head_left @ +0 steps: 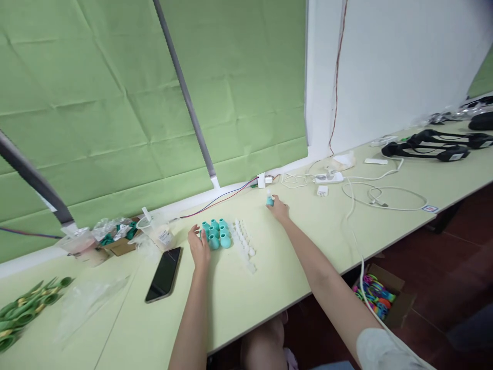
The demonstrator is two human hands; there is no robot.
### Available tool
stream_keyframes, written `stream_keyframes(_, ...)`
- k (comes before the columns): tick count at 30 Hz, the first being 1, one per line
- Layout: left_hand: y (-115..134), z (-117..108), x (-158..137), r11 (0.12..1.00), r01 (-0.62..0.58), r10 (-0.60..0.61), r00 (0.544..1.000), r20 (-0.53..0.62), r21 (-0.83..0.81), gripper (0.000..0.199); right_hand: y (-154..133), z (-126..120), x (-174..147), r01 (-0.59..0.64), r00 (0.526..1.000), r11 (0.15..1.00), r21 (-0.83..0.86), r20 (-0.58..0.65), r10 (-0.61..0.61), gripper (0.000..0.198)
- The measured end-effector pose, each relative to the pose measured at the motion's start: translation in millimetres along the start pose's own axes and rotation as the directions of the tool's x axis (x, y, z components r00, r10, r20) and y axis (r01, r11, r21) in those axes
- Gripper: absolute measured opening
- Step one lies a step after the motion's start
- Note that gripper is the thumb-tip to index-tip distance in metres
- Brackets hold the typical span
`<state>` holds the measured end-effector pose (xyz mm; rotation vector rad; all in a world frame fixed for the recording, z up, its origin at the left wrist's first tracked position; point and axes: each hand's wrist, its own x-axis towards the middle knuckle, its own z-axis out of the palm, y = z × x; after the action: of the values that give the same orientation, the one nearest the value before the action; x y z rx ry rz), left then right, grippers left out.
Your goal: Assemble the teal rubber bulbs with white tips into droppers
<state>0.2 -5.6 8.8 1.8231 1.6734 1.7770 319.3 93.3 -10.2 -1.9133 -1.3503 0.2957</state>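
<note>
Over by the back edge of the table [292, 257], the right hand [279, 209] grips a bottle [269, 202]; the left hand [199, 250], half-open, flanks more bottles [213, 231].

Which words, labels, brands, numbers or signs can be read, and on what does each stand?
None can be read for certain.
Label on the right cup: too blurred.
Dark marks on the left cup: too blurred.
White label on the black device: too small.
Blue-edged sticker on the table: too blurred.
White adapter: marks too small.
Turquoise containers: no lettering visible.
</note>
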Motion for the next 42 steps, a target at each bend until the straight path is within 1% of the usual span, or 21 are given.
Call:
stream_keyframes(3,0,0,0,1.0,-0.01,0.01,1.0,-0.002,0.016,0.038,-1,-6,-1,0.015,0.999,0.999,0.036,-0.041,-0.014,0.068)
stream_keyframes(5,0,-1,-1,1.0,-0.004,0.004,1.0,-0.002,0.019,0.038,-7,-13,-9,0.052,0.989,0.994,0.097,-0.143,-0.038,0.07)
stream_keyframes(8,3,-3,-2,1.0,0.002,-0.003,1.0,0.01,0.011,0.04,-21,-29,-39,0.206,0.944,0.961,0.187,-0.296,-0.144,0.058)
stream_keyframes(9,4,-4,-3,1.0,-0.001,0.001,1.0,0.017,0.007,0.04,-26,-36,-54,0.279,0.931,0.936,0.216,-0.298,-0.209,0.051)
stream_keyframes(10,4,-4,-3,1.0,-0.004,0.004,1.0,0.024,0.006,0.04,-30,-44,-71,0.372,0.918,0.895,0.245,-0.238,-0.316,0.042)
stream_keyframes(11,5,-5,-4,1.0,-0.007,0.006,1.0,0.029,0.009,0.04,-35,-52,-89,0.489,0.871,0.825,0.283,-0.108,-0.479,0.034)
stream_keyframes(12,6,-5,-4,1.0,-0.007,0.007,0.999,0.033,0.012,0.04,-39,-60,-108,0.594,0.773,0.74,0.316,0.029,-0.634,0.028)
stream_keyframes(13,7,-6,-5,1.0,-0.005,0.005,0.999,0.032,0.014,0.039,-42,-67,-127,0.685,0.641,0.65,0.33,0.152,-0.752,0.023)
stream_keyframes(14,8,-6,-5,1.0,-0.004,0.004,1.0,0.029,0.015,0.039,-43,-73,-145,0.754,0.513,0.57,0.325,0.25,-0.821,0.019)
stream_keyframes(15,9,-6,-6,1.0,-0.009,0.009,1.0,0.028,0.015,0.039,-44,-76,-161,0.804,0.426,0.514,0.3,0.313,-0.849,0.018)
stream_keyframes(16,9,-7,-6,1.0,-0.019,0.018,0.999,0.029,0.015,0.039,-44,-78,-175,0.84,0.384,0.481,0.251,0.351,-0.854,0.019)
stream_keyframes(17,10,-7,-7,0.999,-0.032,0.032,0.999,0.033,0.019,0.039,-43,-78,-186,0.871,0.361,0.452,0.193,0.373,-0.855,0.022)
stream_keyframes(19,11,-8,-7,0.997,-0.062,0.06,0.998,0.035,0.038,0.038,-39,-72,-202,0.904,0.368,0.421,0.067,0.376,-0.85,0.028)
stream_keyframes(22,13,-9,-8,0.993,-0.098,0.097,0.995,0.023,0.064,0.035,-34,-60,-215,0.899,0.429,0.431,-0.071,0.326,-0.842,0.02)
stream_keyframes(25,14,-10,-7,0.988,-0.14,0.138,0.99,0.032,0.073,0.032,-35,-53,-223,0.87,0.492,0.47,-0.147,0.295,-0.819,0.005)
stream_keyframes(28,16,-10,-7,0.984,-0.16,0.157,0.987,0.04,0.08,0.03,-38,-54,-226,0.831,0.556,0.527,-0.176,0.244,-0.795,0.006)
stream_keyframes(31,18,-11,-7,0.984,-0.165,0.162,0.986,0.04,0.071,0.028,-40,-54,-222,0.785,0.618,0.593,-0.178,0.165,-0.769,0.018)
stream_keyframes(33,20,-11,-7,0.983,-0.175,0.172,0.984,0.046,0.062,0.027,-41,-53,-219,0.787,0.615,0.59,-0.178,0.166,-0.771,0.021)
stream_keyframes(38,19,-12,-6,0.974,-0.215,0.208,0.974,0.085,0.078,0.03,-40,-49,-219,0.837,0.545,0.538,-0.101,0.249,-0.8,0.014)
stream_keyframes(40,20,-12,-5,0.969,-0.228,0.22,0.972,0.086,0.097,0.029,-41,-51,-220,0.833,0.545,0.552,-0.047,0.245,-0.802,0.013)
stream_keyframes(42,23,-12,-4,0.965,-0.24,0.231,0.969,0.085,0.105,0.028,-47,-56,-212,0.812,0.568,0.584,0.01,0.221,-0.793,0.013)
